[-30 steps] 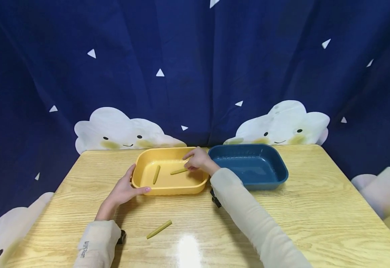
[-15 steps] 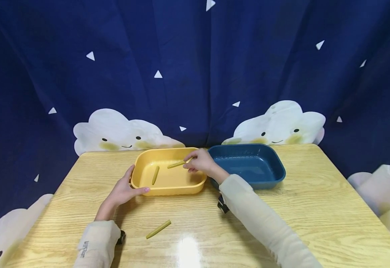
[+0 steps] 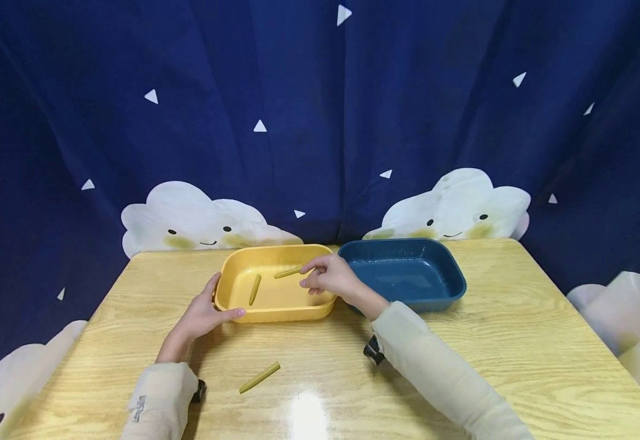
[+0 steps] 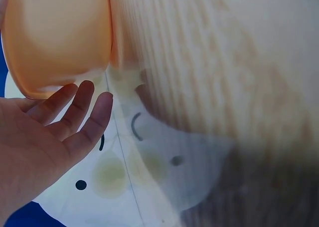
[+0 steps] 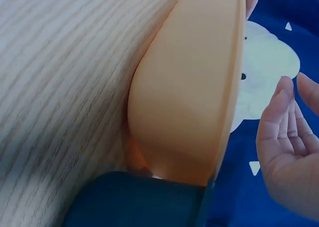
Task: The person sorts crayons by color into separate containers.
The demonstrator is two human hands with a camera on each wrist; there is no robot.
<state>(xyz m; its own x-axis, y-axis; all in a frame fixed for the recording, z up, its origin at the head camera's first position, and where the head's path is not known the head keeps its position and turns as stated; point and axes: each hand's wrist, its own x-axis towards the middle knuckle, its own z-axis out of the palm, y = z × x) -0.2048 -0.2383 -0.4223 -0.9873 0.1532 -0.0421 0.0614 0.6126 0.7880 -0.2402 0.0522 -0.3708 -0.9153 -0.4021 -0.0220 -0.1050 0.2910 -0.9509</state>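
My left hand (image 3: 201, 311) holds the left end of a yellow plastic tub (image 3: 276, 314), thumb on the front rim and fingers round the side. In the left wrist view, the other fingers (image 4: 82, 105) spread loosely beside the tub. Inside it lie two yellow crayons, one at the left (image 3: 255, 289) and one farther back (image 3: 287, 272). Over the tub's right part hovers my right hand (image 3: 331, 278), its fingertips right by the end of the back crayon. The right wrist view shows a gap between thumb and forefinger, with nothing in it. Another crayon (image 3: 259, 377) lies on the table in front.
A dark blue tub (image 3: 424, 302) stands right beside the yellow one, under my right wrist. Both are near the back edge of the wooden table (image 3: 518, 342). Behind hangs a navy curtain (image 3: 309, 122) with clouds and white triangles.
The back crayon was between my right fingers and now lies on the tub's floor, a little farther back. My right hand has let go and drawn slightly rightward. The left hand stays put.
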